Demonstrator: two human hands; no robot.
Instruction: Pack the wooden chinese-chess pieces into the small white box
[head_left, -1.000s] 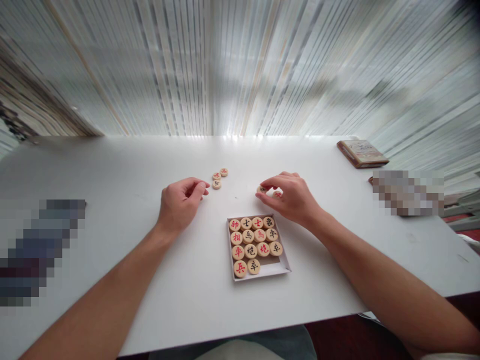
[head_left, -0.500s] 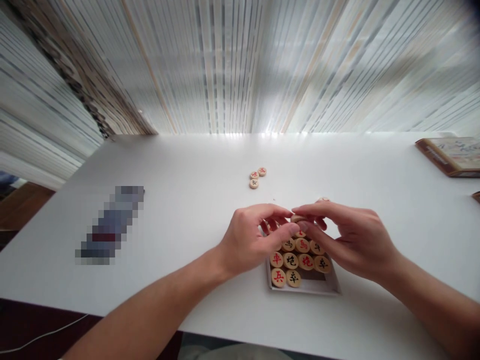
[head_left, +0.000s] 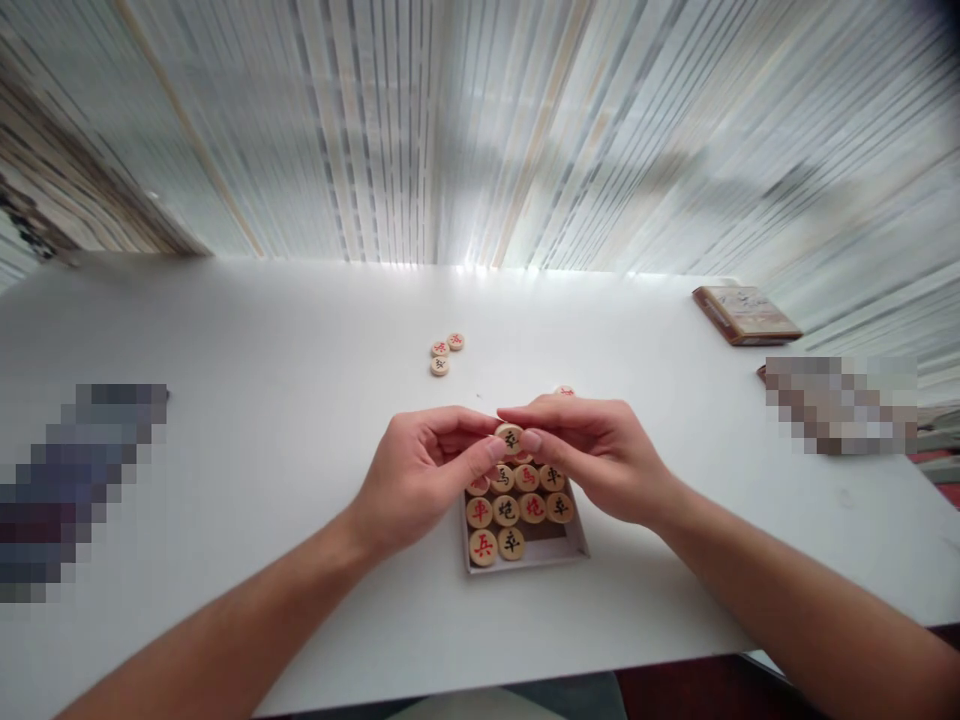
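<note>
One black-lettered game piece (head_left: 511, 437) is pinched between the left hand (head_left: 412, 468) and the right hand (head_left: 607, 455), thumbs (head_left: 531, 442) on its near side, fingers (head_left: 459, 418) curled in close around it. It is raised over the shallow box (head_left: 555, 550), where other pieces (head_left: 532, 508) lie in rows. Three loose pieces (head_left: 440, 349) lie together on the white table (head_left: 322, 340); a red-lettered piece (head_left: 565, 391) sits just beyond the right hand.

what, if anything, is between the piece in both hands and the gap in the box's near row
Nothing visible blocks it. The left hand and right hand hold the piece over the box; the seated pieces between it and the gap appear to lie lower.
</note>
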